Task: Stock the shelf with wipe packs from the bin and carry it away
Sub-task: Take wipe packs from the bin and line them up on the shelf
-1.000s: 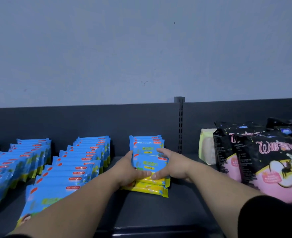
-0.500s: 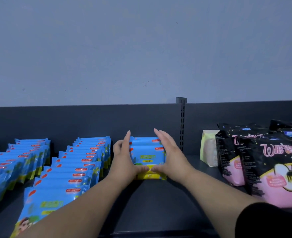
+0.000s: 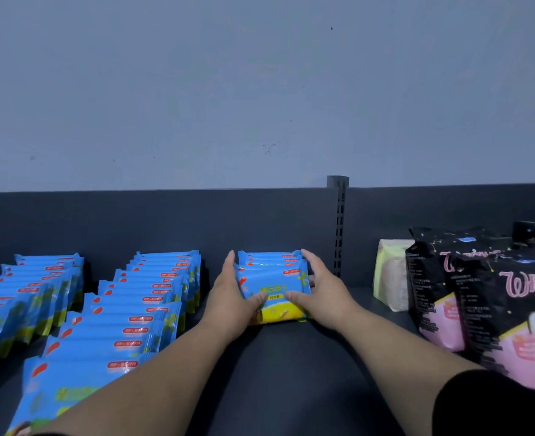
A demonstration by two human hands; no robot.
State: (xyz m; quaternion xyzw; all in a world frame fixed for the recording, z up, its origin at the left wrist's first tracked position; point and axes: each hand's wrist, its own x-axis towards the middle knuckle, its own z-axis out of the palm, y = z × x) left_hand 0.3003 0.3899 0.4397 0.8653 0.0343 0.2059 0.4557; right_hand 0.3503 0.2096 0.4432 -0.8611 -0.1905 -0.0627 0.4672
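Head view. Dark grey shelf deck w/ a matching back panel. Above it is a plain pale blue-grey wall w/ a few small marks. A slotted upright splits the back panel right of centre. On the left, rows of blue wipe packs stand leaning, front to back. On the right are black-and-pink bags and, just beside them toward the back, a pale pack.

A short stack of wipe packs stands on the deck near the back panel, btwn the rows and the upright, apart from both. L hand lies flat against its left side, fingers straight and together, thumb across the front pack's lower face. R hand does the same on the right side, fingers nearly straight, tips by the stack's rear top corner, thumb on the front face too. The thumb tips nearly meet.

Can't count the packs in the stack, since only top edges show behind the front one. The print is too small to read. The leftmost rows, the bags and a dark sleeve at bottom right are cut off by the frame edges.
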